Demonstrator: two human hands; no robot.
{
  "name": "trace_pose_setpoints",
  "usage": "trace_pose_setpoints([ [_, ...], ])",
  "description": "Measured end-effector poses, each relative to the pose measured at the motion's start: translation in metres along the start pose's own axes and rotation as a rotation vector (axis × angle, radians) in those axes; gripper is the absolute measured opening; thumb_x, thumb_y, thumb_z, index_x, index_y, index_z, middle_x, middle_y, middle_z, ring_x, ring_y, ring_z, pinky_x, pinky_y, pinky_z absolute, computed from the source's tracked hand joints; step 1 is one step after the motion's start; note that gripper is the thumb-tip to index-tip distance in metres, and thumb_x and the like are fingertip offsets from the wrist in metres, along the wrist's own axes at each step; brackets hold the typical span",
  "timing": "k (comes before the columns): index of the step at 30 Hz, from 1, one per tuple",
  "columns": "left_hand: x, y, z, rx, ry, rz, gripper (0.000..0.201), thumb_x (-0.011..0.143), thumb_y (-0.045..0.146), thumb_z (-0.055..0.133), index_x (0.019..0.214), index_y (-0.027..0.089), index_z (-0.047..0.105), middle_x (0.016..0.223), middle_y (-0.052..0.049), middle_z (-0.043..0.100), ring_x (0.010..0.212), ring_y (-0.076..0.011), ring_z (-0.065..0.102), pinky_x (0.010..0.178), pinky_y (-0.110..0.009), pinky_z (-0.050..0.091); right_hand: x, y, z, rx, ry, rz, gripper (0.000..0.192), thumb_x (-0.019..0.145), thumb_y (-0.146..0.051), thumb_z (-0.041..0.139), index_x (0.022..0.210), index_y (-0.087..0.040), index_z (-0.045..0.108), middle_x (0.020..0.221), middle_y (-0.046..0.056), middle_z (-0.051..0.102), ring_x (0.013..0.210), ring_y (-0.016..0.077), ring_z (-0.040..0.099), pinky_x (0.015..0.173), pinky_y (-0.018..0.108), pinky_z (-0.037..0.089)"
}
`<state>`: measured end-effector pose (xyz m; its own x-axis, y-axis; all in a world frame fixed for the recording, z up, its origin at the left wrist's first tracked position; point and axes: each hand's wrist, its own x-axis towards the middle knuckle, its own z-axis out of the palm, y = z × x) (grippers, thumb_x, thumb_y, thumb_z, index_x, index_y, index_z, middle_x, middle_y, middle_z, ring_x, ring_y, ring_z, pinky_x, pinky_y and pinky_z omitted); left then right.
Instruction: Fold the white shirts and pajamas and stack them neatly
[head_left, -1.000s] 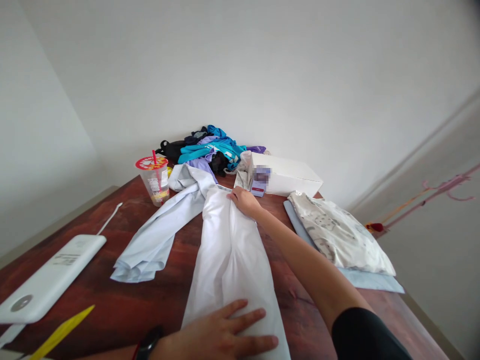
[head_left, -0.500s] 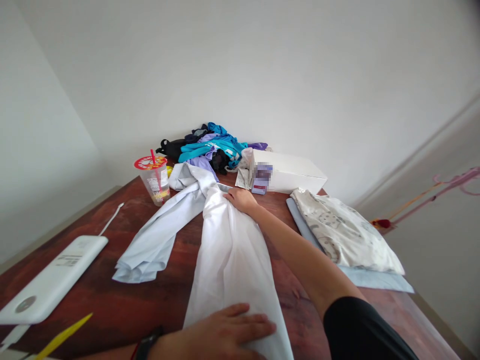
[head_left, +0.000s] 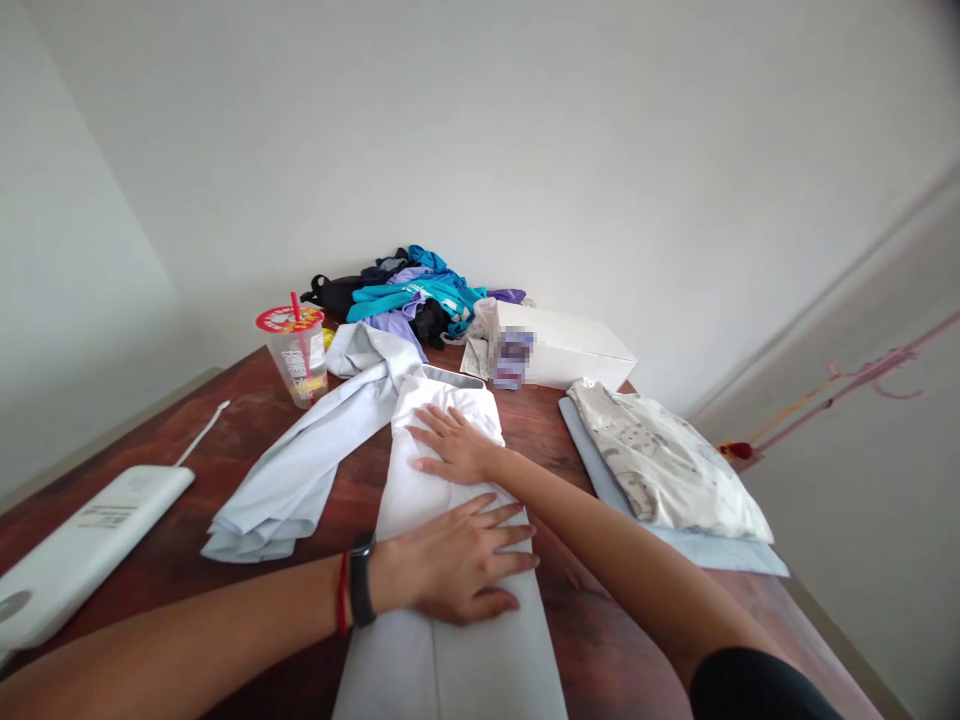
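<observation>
A white long-sleeved shirt (head_left: 450, 665) lies on the table in a long, narrow folded strip, its near end running out of the frame. One sleeve (head_left: 281, 470) sticks out to the left with its cuff toward me. My left hand (head_left: 459, 558) rests flat across the middle of the strip, fingers spread and pointing right. Farther up, my right hand (head_left: 456, 448) presses flat near the collar end, its fingers apart and pointing left. Neither hand grips the cloth. A dark watch and a red cord circle my left wrist.
Left of the sleeve stand a plastic cup (head_left: 298, 365) with a straw and a white power bank (head_left: 97, 555) with its cable. A clothes heap (head_left: 420, 295) and a white box (head_left: 577, 345) lie at the back. Folded clothes (head_left: 667, 460) are stacked at right.
My left hand has moved up and forward onto the strip's middle. My right hand has drawn back from the collar edge and spread flat. The view has shifted slightly.
</observation>
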<state>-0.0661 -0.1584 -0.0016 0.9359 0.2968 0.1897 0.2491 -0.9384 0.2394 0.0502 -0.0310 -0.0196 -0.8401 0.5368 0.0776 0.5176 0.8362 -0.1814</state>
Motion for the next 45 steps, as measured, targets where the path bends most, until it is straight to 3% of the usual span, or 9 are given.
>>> trace_pose_setpoints([
  [5,-0.012,0.001,0.006,-0.115,-0.054,0.003,0.075,0.102,0.063,0.044,0.164,0.022,0.033,0.170,-0.015,0.026,0.157,-0.0394,0.021,0.125,-0.065,0.017,0.005,0.008,0.011,0.065,-0.018,0.017,0.070,0.105,-0.062,0.040,0.163,-0.023,0.033,0.174,0.011,0.015,0.161,0.0311,0.003,0.128,0.061,0.001],
  [17,-0.025,0.026,0.009,-0.174,-0.033,0.121,0.067,0.097,0.056,0.061,0.158,0.034,0.045,0.171,-0.012,0.026,0.155,-0.0404,0.027,0.126,-0.064,0.014,0.006,0.000,0.009,0.001,0.012,0.054,0.064,0.106,-0.056,0.044,0.160,-0.022,0.040,0.172,0.011,0.023,0.161,0.0299,0.012,0.129,0.058,0.008],
  [25,-0.023,0.030,0.012,-0.082,-0.017,0.122,0.063,0.097,0.057,0.059,0.155,0.033,0.049,0.170,-0.009,0.030,0.155,-0.0383,0.028,0.125,-0.061,0.019,-0.052,-0.036,-0.004,0.135,0.513,0.213,0.032,0.105,-0.034,0.046,0.120,-0.022,0.071,0.146,0.012,0.061,0.151,0.0279,0.038,0.122,0.051,0.034],
  [29,-0.023,0.029,0.020,-0.072,0.038,0.117,0.062,0.097,0.057,0.059,0.153,0.031,0.052,0.165,-0.008,0.040,0.152,-0.0363,0.035,0.127,-0.056,0.019,-0.129,-0.074,-0.009,0.425,0.723,0.483,0.035,0.101,-0.051,0.049,0.092,-0.023,0.068,0.102,0.012,0.071,0.101,0.0281,0.067,0.094,0.046,0.055],
  [32,-0.023,0.026,0.026,-0.077,0.029,0.117,0.062,0.100,0.054,0.055,0.156,0.028,0.048,0.165,-0.011,0.040,0.154,-0.0340,0.033,0.127,-0.057,0.017,-0.198,-0.114,-0.019,0.819,0.483,0.635,0.046,0.095,-0.066,0.053,0.080,-0.023,0.063,0.072,0.005,0.066,0.065,0.0209,0.063,0.064,0.035,0.056],
  [34,-0.022,0.024,0.027,-0.087,0.025,0.112,0.060,0.103,0.046,0.053,0.158,0.027,0.044,0.167,-0.011,0.037,0.155,-0.0319,0.032,0.128,-0.056,0.017,-0.241,-0.142,-0.030,1.091,0.141,0.682,0.058,0.096,-0.072,0.046,0.077,-0.020,0.064,0.064,0.004,0.065,0.054,0.0180,0.061,0.055,0.032,0.052],
  [38,-0.022,0.023,0.027,-0.112,0.029,0.110,0.060,0.102,0.038,0.054,0.159,0.027,0.041,0.167,-0.011,0.035,0.153,-0.0299,0.035,0.128,-0.053,0.016,-0.296,-0.185,-0.044,1.082,-0.392,0.598,0.048,0.092,-0.065,0.062,0.118,-0.027,0.075,0.115,0.010,0.076,0.095,0.0246,0.074,0.075,0.034,0.059],
  [41,-0.021,0.023,0.027,-0.110,0.025,0.115,0.059,0.102,0.038,0.054,0.159,0.027,0.042,0.167,-0.010,0.035,0.154,-0.0299,0.035,0.128,-0.053,0.014,-0.307,-0.200,-0.033,0.898,-0.394,0.486,0.048,0.092,-0.055,0.069,0.136,-0.038,0.068,0.147,0.007,0.062,0.129,0.0294,0.062,0.098,0.039,0.056],
  [45,-0.021,0.023,0.028,-0.088,0.013,0.105,0.058,0.102,0.038,0.054,0.158,0.026,0.043,0.167,-0.011,0.035,0.154,-0.0304,0.033,0.128,-0.053,0.014,-0.298,-0.206,-0.003,0.784,-0.317,0.417,0.049,0.091,-0.049,0.070,0.138,-0.035,0.068,0.147,0.007,0.063,0.133,0.0324,0.060,0.111,0.045,0.048],
])
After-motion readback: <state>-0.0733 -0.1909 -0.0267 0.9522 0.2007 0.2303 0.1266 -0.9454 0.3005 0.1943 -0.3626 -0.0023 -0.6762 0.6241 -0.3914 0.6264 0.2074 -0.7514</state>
